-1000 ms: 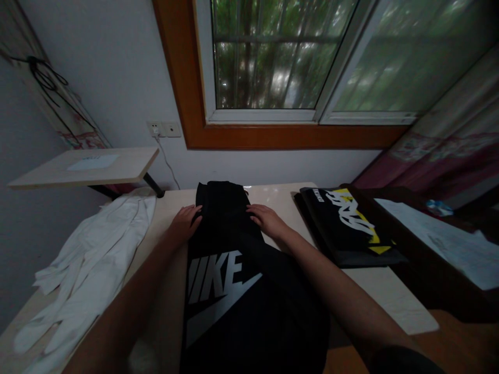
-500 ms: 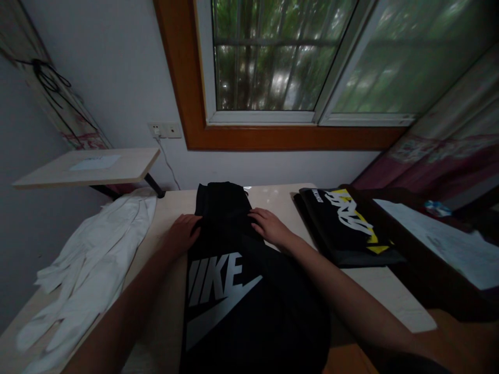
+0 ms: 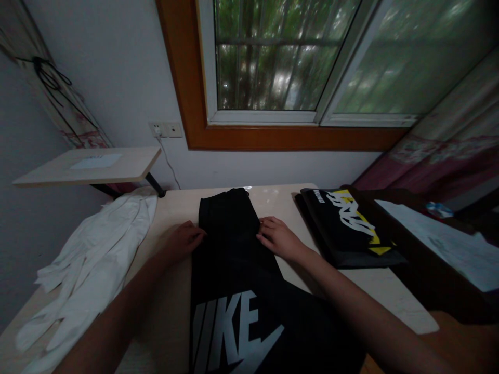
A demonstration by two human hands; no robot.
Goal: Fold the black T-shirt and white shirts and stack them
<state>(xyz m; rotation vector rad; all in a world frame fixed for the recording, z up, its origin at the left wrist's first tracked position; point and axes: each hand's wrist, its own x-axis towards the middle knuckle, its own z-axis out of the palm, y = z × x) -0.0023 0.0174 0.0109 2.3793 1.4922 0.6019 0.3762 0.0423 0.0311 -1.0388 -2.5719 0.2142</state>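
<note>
A black fabric garment with a large white printed logo [image 3: 234, 280] lies lengthwise down the middle of the pale, glossy tabletop [image 3: 171, 208], its narrow far end pointing at the wall under the window and its logo end nearest the camera. The left hand [image 3: 183, 241] rests flat at the garment's left edge, fingers loosely spread and pointing inward so the tips touch the cloth — it grips nothing. The right hand [image 3: 277, 238] lies at the right edge opposite it, fingers slightly curled with the tips pressed on the fabric; whether any cloth is pinched under them cannot be told. The narrow black strip sits between the two hands. To the left, a crumpled white cloth garment [image 3: 93, 259] sprawls along the table's edge, well apart from the black one. To the right lies a flat black bag with yellow and white lettering [image 3: 345, 223], closed and lying on its side, so its contents cannot be seen. Beyond it a white sheet of paper [image 3: 440, 239] rests on a dark surface. A small light wooden side table [image 3: 89, 166] stands by the wall at left — a pale sheet lies on its top.
</note>
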